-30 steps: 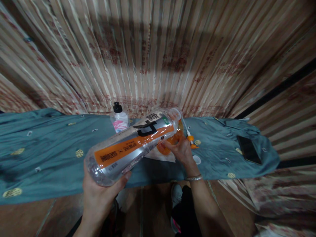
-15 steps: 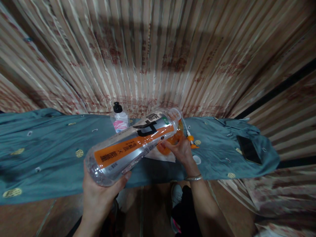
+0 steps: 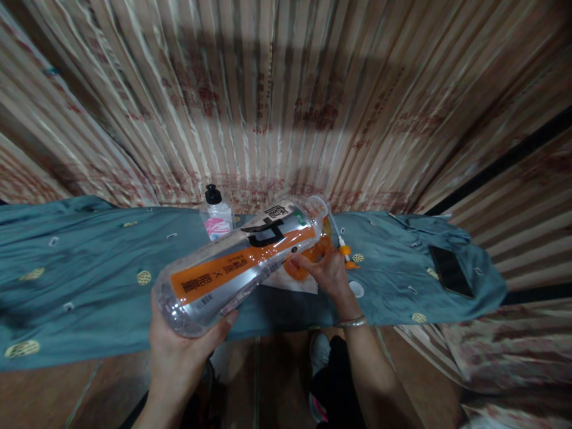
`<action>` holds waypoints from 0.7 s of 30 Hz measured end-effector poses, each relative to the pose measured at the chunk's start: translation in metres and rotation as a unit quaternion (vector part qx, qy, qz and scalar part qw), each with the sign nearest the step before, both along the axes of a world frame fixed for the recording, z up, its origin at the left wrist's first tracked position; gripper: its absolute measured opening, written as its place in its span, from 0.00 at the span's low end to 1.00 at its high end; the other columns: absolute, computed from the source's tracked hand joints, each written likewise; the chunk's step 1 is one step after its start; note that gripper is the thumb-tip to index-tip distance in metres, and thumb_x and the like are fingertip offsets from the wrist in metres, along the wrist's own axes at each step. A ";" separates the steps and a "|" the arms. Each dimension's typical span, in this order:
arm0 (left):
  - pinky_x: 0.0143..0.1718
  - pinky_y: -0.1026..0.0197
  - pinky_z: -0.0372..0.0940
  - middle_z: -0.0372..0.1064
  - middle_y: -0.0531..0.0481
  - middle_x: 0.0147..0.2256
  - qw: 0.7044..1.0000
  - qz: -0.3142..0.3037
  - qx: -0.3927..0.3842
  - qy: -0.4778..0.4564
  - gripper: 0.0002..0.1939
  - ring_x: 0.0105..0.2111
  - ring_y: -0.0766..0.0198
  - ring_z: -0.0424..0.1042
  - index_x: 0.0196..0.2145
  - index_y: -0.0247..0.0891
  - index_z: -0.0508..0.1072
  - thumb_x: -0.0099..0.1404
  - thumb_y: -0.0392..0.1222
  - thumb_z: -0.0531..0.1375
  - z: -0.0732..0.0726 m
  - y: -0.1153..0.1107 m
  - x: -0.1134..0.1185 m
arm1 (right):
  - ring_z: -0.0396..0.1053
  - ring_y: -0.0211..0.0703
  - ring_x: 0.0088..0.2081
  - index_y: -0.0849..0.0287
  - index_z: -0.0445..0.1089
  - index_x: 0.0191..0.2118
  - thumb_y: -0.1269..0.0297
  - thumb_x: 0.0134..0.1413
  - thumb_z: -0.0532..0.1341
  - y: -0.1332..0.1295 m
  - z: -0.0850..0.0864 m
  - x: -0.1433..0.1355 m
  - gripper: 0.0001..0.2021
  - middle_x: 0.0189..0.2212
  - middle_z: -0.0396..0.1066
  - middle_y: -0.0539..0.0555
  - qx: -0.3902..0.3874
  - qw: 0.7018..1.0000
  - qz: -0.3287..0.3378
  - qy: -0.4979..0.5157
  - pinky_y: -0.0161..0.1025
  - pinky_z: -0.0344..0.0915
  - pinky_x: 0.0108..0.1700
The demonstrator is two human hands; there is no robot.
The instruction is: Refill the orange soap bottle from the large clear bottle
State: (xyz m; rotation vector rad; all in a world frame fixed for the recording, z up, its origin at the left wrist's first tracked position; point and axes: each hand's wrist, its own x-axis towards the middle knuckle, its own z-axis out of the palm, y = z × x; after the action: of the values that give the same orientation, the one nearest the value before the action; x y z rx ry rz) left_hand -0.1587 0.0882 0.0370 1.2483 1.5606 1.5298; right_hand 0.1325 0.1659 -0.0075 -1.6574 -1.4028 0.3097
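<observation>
My left hand [image 3: 187, 348] is wrapped round the base of a large clear plastic bottle [image 3: 245, 257] with an orange and silver label. The bottle lies tilted, its uncapped mouth pointing up and to the right. Under that mouth is an orange bottle [image 3: 297, 271], mostly hidden behind the clear one. My right hand [image 3: 328, 268] closes round the orange bottle, its fingers partly out of sight. An orange and white pump top [image 3: 345, 253] lies just right of it, near a round white cap [image 3: 356, 289]. Whether liquid flows between the bottles I cannot tell.
A teal patterned cloth [image 3: 102, 268] covers the narrow table. A small bottle [image 3: 217, 217] with a black cap and pink label stands behind. White paper [image 3: 299, 287] lies under the orange bottle. A black phone [image 3: 451, 271] lies at the right. A striped curtain [image 3: 268, 107] hangs behind.
</observation>
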 end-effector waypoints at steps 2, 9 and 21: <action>0.54 0.44 0.78 0.85 0.43 0.49 1.000 0.005 0.001 -0.011 0.48 0.50 0.43 0.84 0.56 0.41 0.78 0.36 0.49 0.84 -0.001 0.000 0.000 | 0.84 0.59 0.37 0.54 0.75 0.44 0.49 0.47 0.80 0.000 -0.001 0.001 0.24 0.36 0.85 0.57 0.003 1.000 0.000 -0.002 0.49 0.81 0.37; 0.53 0.41 0.79 0.85 0.42 0.48 1.000 -0.001 0.006 -0.008 0.47 0.48 0.42 0.85 0.54 0.41 0.78 0.35 0.47 0.84 0.004 0.000 0.003 | 0.85 0.60 0.37 0.53 0.75 0.46 0.49 0.48 0.79 0.000 -0.001 0.001 0.23 0.34 0.84 0.56 -0.003 1.000 -0.002 -0.009 0.48 0.80 0.36; 0.55 0.39 0.78 0.84 0.41 0.49 1.000 0.011 -0.012 -0.015 0.47 0.50 0.40 0.83 0.54 0.41 0.78 0.35 0.50 0.84 0.008 0.000 0.004 | 0.85 0.59 0.37 0.54 0.75 0.45 0.49 0.49 0.78 -0.001 0.002 0.001 0.23 0.35 0.85 0.58 -0.013 1.000 0.005 0.002 0.48 0.80 0.37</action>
State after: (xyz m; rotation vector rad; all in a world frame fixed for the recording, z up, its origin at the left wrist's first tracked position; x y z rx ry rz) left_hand -0.1551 0.0882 0.0452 1.1931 1.5735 1.5311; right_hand 0.1332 0.1650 -0.0056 -1.6702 -1.4091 0.3387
